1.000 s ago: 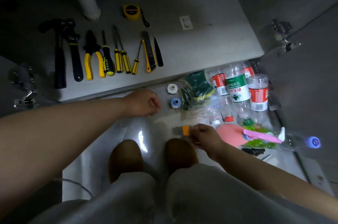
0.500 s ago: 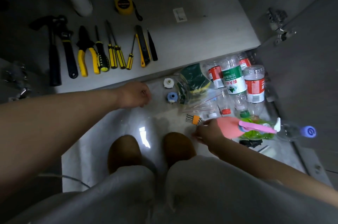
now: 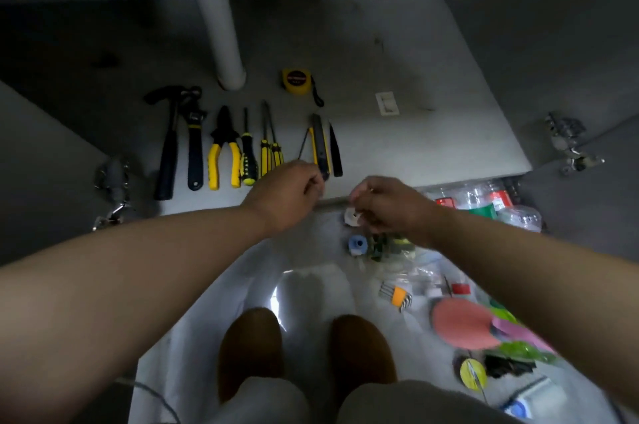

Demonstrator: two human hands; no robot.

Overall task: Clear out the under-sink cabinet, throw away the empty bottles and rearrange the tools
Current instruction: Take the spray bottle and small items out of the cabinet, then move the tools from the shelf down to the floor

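Lying inside cabinet [image 3: 415, 53]: hammer [image 3: 168, 150], pliers [image 3: 224, 143]

On the grey cabinet floor [image 3: 415, 147] a row of tools is laid side by side: a hammer [image 3: 168, 150], a wrench [image 3: 194, 150], yellow-handled pliers [image 3: 224, 147], screwdrivers [image 3: 248, 164] and a utility knife [image 3: 320, 143]. A yellow tape measure [image 3: 296, 80] is set behind them, near a white pipe [image 3: 214, 15]. In front, a white sheet [image 3: 207, 320] is spread, on which plastic bottles [image 3: 518, 218], a blue fitting [image 3: 357, 245] and an orange-banded bit set [image 3: 397, 295] are lying.
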